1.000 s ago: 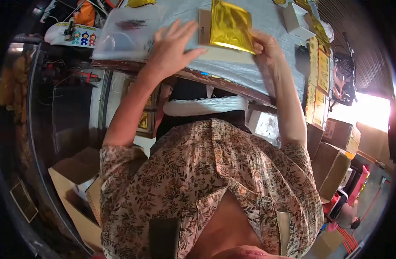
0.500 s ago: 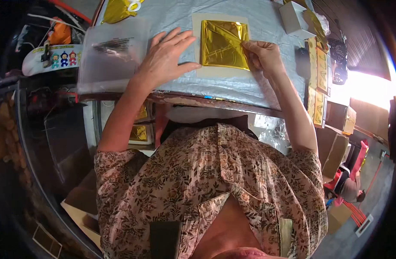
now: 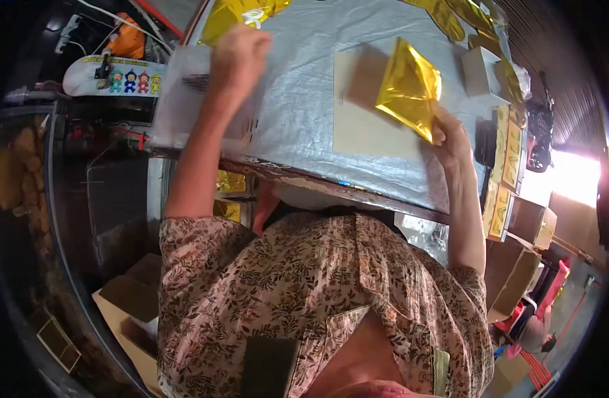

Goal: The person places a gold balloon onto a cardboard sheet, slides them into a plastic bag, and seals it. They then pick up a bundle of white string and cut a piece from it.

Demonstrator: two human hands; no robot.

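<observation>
My right hand (image 3: 450,139) pinches the near corner of a gold foil sheet (image 3: 410,89) and holds it tilted up off a beige card (image 3: 357,126). The card lies flat on the silver-covered table (image 3: 298,113). My left hand (image 3: 239,52) is stretched out to the far left, fingers curled down over the far edge of a stack of clear plastic bags (image 3: 198,106). Whether it grips a bag is hidden by the back of the hand. Crumpled gold foil (image 3: 241,13) lies just beyond that hand.
A white box (image 3: 482,71) stands at the table's right side, with gold-printed cards (image 3: 510,159) lined along the right edge. A white board with cartoon figures (image 3: 119,76) lies off the left side. Cardboard boxes (image 3: 516,265) stand on the floor to the right.
My right hand has lifted the gold foil sheet off the beige card. My left hand has left the card's side and reached far left over the plastic bags.
</observation>
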